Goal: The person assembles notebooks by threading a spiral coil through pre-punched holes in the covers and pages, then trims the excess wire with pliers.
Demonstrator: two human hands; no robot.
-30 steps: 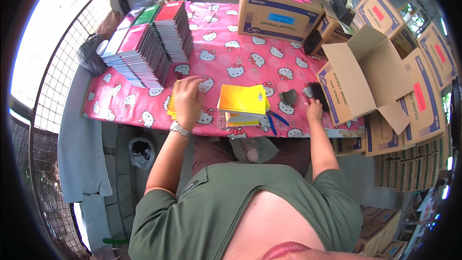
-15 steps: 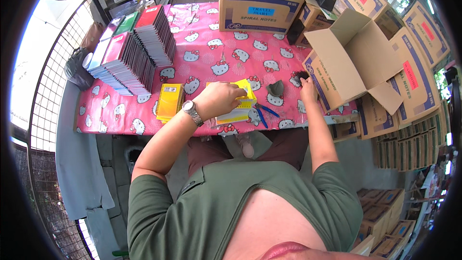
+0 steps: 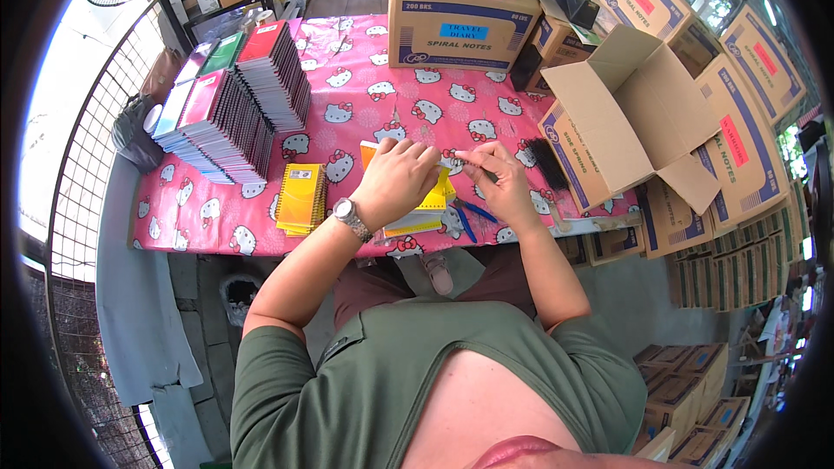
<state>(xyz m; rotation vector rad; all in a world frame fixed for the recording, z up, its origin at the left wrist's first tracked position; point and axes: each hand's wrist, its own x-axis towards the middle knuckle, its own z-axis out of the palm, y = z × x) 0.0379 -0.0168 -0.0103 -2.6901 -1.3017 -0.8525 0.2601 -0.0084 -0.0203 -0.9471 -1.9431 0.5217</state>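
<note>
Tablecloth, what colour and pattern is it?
The tablecloth is pink, with white cat faces wearing red bows; it shows best in the head view.

I am holding my left hand (image 3: 400, 179) palm down over the near part of the tabletop (image 3: 352, 95), fingers curled, my left forearm (image 3: 306, 265) slanting inward. My right hand (image 3: 506, 187) is facing it, thumb and forefinger lying close together.
</note>
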